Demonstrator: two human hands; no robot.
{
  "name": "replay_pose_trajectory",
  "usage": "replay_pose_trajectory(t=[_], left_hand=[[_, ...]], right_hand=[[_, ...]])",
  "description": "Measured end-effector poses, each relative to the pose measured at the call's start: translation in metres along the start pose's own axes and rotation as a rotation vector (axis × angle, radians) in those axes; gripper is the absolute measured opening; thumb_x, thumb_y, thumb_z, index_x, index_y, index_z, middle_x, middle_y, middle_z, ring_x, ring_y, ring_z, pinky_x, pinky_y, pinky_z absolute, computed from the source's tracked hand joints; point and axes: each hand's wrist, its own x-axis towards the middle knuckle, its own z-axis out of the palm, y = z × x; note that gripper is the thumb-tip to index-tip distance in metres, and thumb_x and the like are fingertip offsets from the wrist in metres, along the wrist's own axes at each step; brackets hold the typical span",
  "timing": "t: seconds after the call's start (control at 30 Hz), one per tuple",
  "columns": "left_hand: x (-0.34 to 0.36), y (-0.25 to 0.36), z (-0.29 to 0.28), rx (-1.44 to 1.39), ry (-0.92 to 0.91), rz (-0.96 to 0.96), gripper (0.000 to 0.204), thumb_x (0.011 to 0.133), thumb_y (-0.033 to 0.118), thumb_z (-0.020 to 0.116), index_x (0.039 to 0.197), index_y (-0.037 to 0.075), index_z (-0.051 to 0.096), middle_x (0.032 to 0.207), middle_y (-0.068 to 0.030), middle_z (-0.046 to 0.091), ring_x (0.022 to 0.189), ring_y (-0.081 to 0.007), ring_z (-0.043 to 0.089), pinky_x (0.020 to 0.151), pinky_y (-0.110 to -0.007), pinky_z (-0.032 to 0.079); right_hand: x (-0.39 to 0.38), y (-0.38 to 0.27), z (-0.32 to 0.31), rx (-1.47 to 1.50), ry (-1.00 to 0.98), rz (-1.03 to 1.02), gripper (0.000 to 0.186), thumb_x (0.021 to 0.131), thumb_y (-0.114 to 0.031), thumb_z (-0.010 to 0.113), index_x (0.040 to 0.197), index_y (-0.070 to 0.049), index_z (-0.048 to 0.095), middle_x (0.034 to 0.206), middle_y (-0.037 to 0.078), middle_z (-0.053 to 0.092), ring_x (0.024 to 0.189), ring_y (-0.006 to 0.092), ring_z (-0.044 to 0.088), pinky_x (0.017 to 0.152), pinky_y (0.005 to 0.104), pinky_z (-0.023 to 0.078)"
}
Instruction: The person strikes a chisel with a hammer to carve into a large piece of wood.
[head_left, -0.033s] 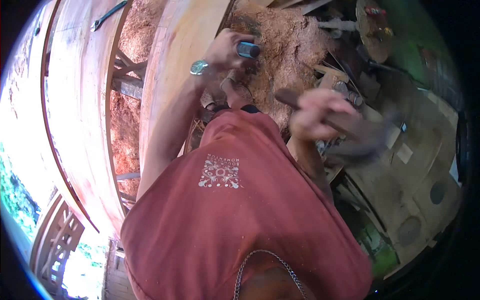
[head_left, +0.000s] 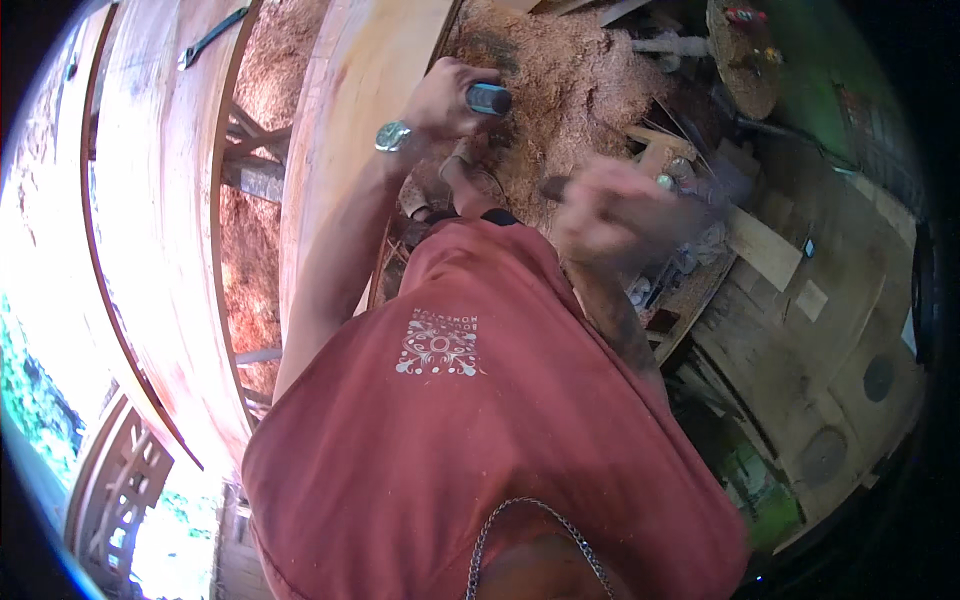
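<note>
My left hand (head_left: 440,98), with a watch on its wrist, is closed round a blue-and-black tool handle (head_left: 489,99). The far part of that tool is hidden by the hand. It is held beside the edge of a large pale wooden plank (head_left: 350,120). To the right, my right hand (head_left: 610,210) is smeared by motion but closed round a dark tool handle (head_left: 553,188), whose butt end sticks out on the left. The head of this tool is a grey blur on the hand's right, so its kind cannot be told.
Reddish wood shavings (head_left: 560,75) cover the ground ahead of my feet. More long planks (head_left: 160,200) stretch along the left, one with a wrench (head_left: 212,38) on it. Wood scraps (head_left: 765,245) and a brown board (head_left: 850,330) lie at the right.
My right hand has swung a little left and away from me with its tool, which is now more blurred. The left hand has barely moved.
</note>
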Motion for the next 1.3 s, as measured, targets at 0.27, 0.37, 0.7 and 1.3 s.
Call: replay_pose_trajectory(t=[0.27,0.37,0.7,1.3], left_hand=[[-0.019,0.019,0.010,-0.081,0.045,0.073,0.028,0.056,0.016,0.074,0.080,0.006,0.065,0.072,-0.0161,0.065,0.069,-0.0362,0.065,0.066,-0.044,0.053],[-0.009,0.025,0.022,-0.008,-0.036,0.132,0.037,0.053,0.019,0.073,0.086,0.006,0.062,0.074,-0.0169,0.062,0.072,-0.0405,0.062,0.064,-0.046,0.049],[0.007,0.001,0.018,0.018,0.043,0.147,0.029,0.056,0.018,0.072,0.081,0.009,0.059,0.068,-0.0166,0.057,0.069,-0.0410,0.059,0.060,-0.047,0.046],[0.010,-0.003,-0.013,-0.082,0.093,0.036,0.025,0.076,0.023,0.074,0.075,0.003,0.059,0.063,-0.0156,0.055,0.056,-0.0312,0.052,0.057,-0.037,0.047]], right_hand=[[-0.050,0.055,-0.020,-0.360,-0.436,0.185,0.037,0.089,-0.020,0.073,0.114,0.002,0.056,0.093,0.026,0.068,0.085,0.0472,0.068,0.067,0.0512,0.054],[-0.040,0.068,-0.044,-0.382,-0.342,0.320,0.032,0.093,-0.020,0.069,0.114,0.002,0.059,0.088,0.023,0.068,0.083,0.0416,0.069,0.070,0.0473,0.053],[-0.024,0.090,-0.079,-0.404,-0.278,0.355,0.032,0.094,-0.024,0.070,0.113,0.000,0.061,0.090,0.017,0.070,0.082,0.0318,0.070,0.072,0.0412,0.052],[0.035,-0.009,0.011,0.289,0.009,-0.166,0.017,0.088,-0.010,0.066,0.097,-0.003,0.054,0.083,0.011,0.061,0.069,0.0212,0.063,0.058,0.0332,0.048]])
